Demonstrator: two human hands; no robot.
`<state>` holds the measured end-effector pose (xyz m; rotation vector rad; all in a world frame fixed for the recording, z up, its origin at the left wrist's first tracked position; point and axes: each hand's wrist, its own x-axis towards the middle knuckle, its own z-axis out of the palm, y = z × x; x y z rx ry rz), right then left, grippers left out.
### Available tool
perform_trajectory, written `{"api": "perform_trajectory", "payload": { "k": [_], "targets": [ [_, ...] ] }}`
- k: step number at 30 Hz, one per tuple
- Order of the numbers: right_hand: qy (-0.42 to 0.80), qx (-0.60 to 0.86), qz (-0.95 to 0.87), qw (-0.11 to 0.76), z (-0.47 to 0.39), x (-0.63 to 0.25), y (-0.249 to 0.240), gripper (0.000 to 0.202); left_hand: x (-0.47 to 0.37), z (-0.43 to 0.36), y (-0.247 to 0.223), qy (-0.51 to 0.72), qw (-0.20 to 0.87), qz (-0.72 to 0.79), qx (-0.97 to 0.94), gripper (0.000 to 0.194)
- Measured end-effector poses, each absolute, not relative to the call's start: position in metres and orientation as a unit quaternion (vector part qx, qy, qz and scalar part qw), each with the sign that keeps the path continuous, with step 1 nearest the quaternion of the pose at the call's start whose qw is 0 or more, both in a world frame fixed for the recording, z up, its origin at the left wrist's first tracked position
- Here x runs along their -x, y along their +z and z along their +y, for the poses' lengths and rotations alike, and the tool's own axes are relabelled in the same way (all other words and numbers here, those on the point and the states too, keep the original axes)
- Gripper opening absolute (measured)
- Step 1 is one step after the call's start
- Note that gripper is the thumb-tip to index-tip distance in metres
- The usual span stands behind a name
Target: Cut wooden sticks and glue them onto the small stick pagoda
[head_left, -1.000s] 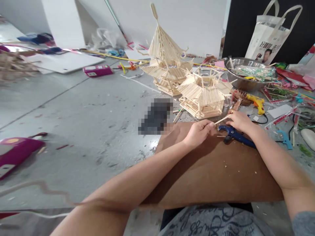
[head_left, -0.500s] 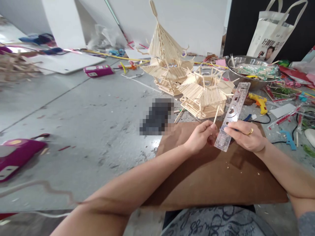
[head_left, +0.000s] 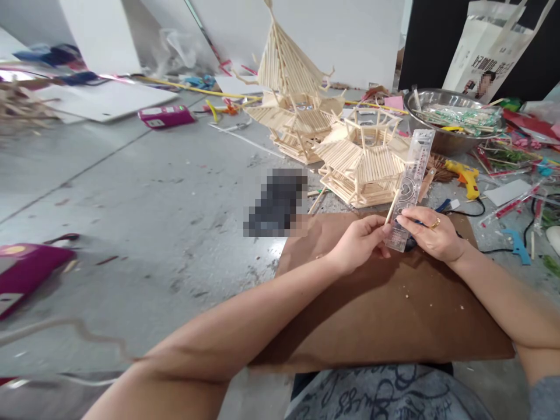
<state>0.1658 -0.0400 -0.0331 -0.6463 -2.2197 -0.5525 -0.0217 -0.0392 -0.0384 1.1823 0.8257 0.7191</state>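
Observation:
My left hand [head_left: 365,242] is closed, pinching a short wooden stick [head_left: 392,207] that points up and away. Between thumb and fingers of my right hand [head_left: 431,233], which wears a ring, is a clear plastic ruler [head_left: 410,185] with cut-out shapes. The ruler stands tilted alongside the stick, its lower end by my left fingertips. Something dark shows partly under my right hand; I cannot tell what it is. Both hands are above a brown cardboard sheet [head_left: 394,326]. Just beyond them stands a hexagonal stick model [head_left: 363,163], partly covered by the ruler.
Behind it rises a pointed-roof stick pagoda [head_left: 289,64]. At right are a metal bowl [head_left: 455,140] of packets, a yellow glue gun [head_left: 466,178] and a blue plastic piece [head_left: 518,248]. A blurred dark object [head_left: 280,201] and magenta boxes [head_left: 166,116] lie left.
My right hand has brought the ruler left and more upright, close against the stick. The stick has tilted slightly to the right in my left hand. The view has shifted a little.

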Motion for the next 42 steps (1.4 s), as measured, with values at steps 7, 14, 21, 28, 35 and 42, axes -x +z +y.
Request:
{"api": "perform_trajectory", "payload": {
  "k": [7,14,21,28,35,42],
  "targets": [
    [-0.126,0.282,-0.853,0.422,-0.042,-0.165,-0.039,0.052,0.023,-0.038,-0.036,0.31,0.692,0.362,-0.542,0.028],
    [0.408,0.42,-0.561,0.585,-0.034,-0.163,-0.023,0.037,0.026,-0.036,-0.033,0.316,0.764,0.266,-0.496,0.032],
    [0.636,0.369,-0.494,0.465,-0.037,-0.158,-0.017,0.04,0.025,-0.036,-0.035,0.258,0.805,0.247,-0.474,0.033],
    [0.609,0.44,-0.467,0.467,-0.035,-0.159,-0.017,0.029,0.024,-0.036,-0.035,0.285,0.772,0.349,-0.447,0.025],
    [0.637,0.474,-0.452,0.406,-0.035,-0.159,-0.013,0.032,0.026,-0.032,-0.031,0.272,0.786,0.359,-0.424,0.027],
    [0.634,0.495,-0.424,0.417,-0.035,-0.157,-0.017,0.029,0.025,-0.034,-0.033,0.255,0.742,0.387,-0.484,0.029]
  ]
}}
